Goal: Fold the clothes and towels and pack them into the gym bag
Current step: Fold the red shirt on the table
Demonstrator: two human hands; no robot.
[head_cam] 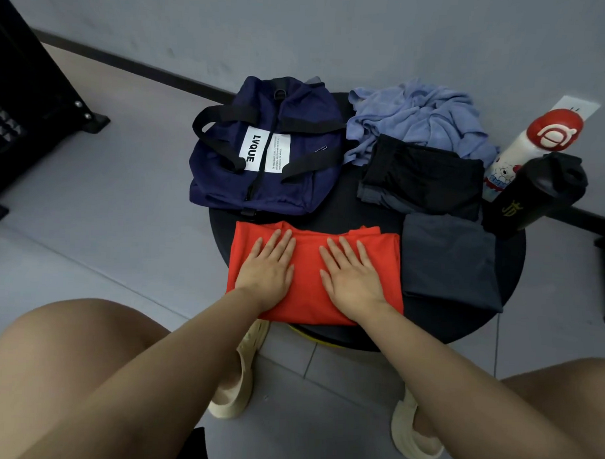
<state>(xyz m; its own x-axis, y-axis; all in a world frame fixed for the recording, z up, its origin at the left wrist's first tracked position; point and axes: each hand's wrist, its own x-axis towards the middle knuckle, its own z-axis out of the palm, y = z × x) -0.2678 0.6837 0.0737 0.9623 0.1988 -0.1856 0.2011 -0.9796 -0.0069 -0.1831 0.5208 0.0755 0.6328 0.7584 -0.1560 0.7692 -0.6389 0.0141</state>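
Currently, head view: left hand (267,267) and right hand (352,277) lie flat, fingers straight, pressing a folded orange garment (309,291) at the near edge of the round black table (512,271). Behind it lies the zipped navy fabric bag (266,159). Right: folded dark cloth (451,262), black shorts (423,178), crumpled blue towel (418,116).

black bottle (532,192) beside white bottle (523,151) on round table (512,271).

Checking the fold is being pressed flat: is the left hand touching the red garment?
Touching: the head view shows the left hand lying flat on the red garment.
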